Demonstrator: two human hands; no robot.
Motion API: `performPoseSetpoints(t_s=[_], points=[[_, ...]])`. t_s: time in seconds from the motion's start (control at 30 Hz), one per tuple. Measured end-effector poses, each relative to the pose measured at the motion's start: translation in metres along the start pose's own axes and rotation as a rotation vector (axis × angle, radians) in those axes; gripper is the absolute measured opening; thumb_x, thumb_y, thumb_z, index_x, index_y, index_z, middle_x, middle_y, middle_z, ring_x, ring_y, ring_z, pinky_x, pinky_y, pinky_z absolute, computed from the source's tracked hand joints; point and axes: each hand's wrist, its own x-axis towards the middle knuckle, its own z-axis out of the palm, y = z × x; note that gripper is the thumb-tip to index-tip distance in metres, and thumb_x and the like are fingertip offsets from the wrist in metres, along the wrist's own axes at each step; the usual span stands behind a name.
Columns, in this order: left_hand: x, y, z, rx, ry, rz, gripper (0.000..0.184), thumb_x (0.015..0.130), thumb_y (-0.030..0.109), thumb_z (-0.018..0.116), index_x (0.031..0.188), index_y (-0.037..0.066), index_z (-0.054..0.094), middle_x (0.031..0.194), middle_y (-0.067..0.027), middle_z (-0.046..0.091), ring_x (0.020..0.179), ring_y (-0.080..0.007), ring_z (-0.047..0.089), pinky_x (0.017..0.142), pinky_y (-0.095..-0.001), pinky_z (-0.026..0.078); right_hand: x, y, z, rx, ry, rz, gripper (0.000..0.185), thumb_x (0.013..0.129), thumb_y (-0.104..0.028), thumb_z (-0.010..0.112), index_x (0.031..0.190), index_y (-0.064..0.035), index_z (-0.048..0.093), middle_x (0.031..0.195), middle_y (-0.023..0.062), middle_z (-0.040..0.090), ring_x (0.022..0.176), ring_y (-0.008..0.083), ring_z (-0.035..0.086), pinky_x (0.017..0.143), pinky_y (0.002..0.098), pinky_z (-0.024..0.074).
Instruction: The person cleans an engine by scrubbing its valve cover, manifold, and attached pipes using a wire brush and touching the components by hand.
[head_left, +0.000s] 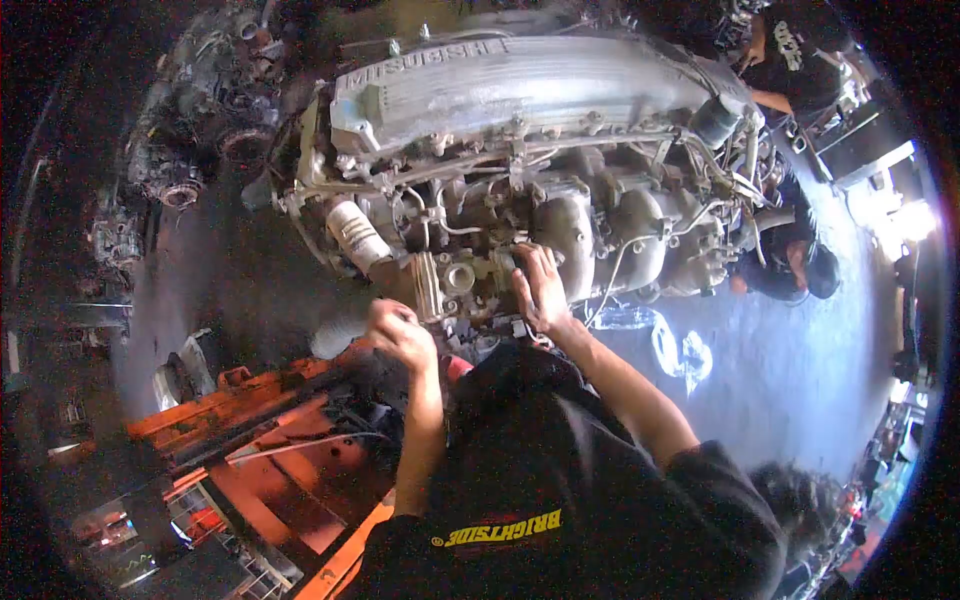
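A large metal engine [480,85] with raised lettering on its cover spans the upper middle. My left hand [400,335] is at the lower left side of the engine, below a white cylindrical filter [357,232], with its fingers curled; whatever it may hold is too small to tell. Beside a round port [459,277], my right hand [540,290] rests against the engine's near side, its fingers stretched out and partly spread. Between the two hands stands a ribbed metal part [427,286].
An orange metal frame [290,460] lies at the lower left. More engines [215,100] stand at the upper left. On the right, a person in dark clothes [795,265] is low by the engine, and another person [795,65] is farther back.
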Motion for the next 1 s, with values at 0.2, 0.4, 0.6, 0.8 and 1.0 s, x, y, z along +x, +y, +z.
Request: performPoseSetpoints(t_s=[0.2, 0.4, 0.6, 0.8, 1.0], points=[[0.024, 0.025, -0.009, -0.342, 0.129, -0.498, 0.035, 0.093, 0.030, 0.046, 0.065, 0.009, 0.044, 0.054, -0.0008, 0.040, 0.042, -0.0105, 0.032, 0.041, -0.0257, 0.025, 0.000, 0.010, 0.004, -0.031, 0.007, -0.051, 0.038, 0.090, -0.009, 0.054, 0.125, 0.0065, 0.048, 0.117, 0.0258, 0.053, 0.107, 0.0439, 0.048, 0.096, 0.0489, 0.0400], [-0.023, 0.015, -0.026, -0.223, -0.112, -0.208, 0.042, 0.096, 0.028, 0.040, 0.059, 0.008, 0.038, 0.050, -0.0052, 0.039, 0.040, -0.0124, 0.033, 0.038, -0.0254, 0.025, 0.003, 0.005, -0.002, -0.012, 0.032, -0.102, 0.038, 0.085, -0.002, 0.057, 0.122, 0.0061, 0.051, 0.119, 0.0254, 0.055, 0.111, 0.0422, 0.052, 0.098, 0.0471, 0.0427], [0.001, 0.054, 0.008, -0.375, -0.156, -0.460, 0.047, 0.100, 0.035, 0.040, 0.061, 0.009, 0.039, 0.050, -0.0027, 0.034, 0.041, -0.0125, 0.035, 0.041, -0.0254, 0.025, 0.002, 0.008, 0.002, 0.022, 0.054, -0.109, 0.036, 0.088, -0.003, 0.050, 0.122, 0.0059, 0.052, 0.119, 0.0261, 0.055, 0.107, 0.0429, 0.053, 0.096, 0.0484, 0.0421], [-0.028, 0.000, 0.004, -0.065, -0.139, -0.038, 0.050, 0.100, 0.036, 0.042, 0.059, 0.008, 0.038, 0.049, -0.0024, 0.037, 0.040, -0.0134, 0.036, 0.040, -0.0259, 0.026, 0.004, 0.008, 0.000, 0.019, 0.061, -0.100, 0.035, 0.087, -0.003, 0.050, 0.120, 0.0076, 0.052, 0.119, 0.0275, 0.055, 0.108, 0.0446, 0.053, 0.097, 0.0483, 0.0428], [-0.023, 0.022, 0.011, -0.152, -0.035, -0.184, 0.049, 0.100, 0.035, 0.042, 0.060, 0.008, 0.040, 0.052, -0.0009, 0.036, 0.042, -0.0123, 0.036, 0.040, -0.0243, 0.026, 0.003, 0.005, -0.002, 0.025, 0.041, -0.088, 0.036, 0.085, 0.000, 0.050, 0.120, 0.0069, 0.052, 0.120, 0.0275, 0.055, 0.109, 0.0440, 0.053, 0.096, 0.0477, 0.0435]])
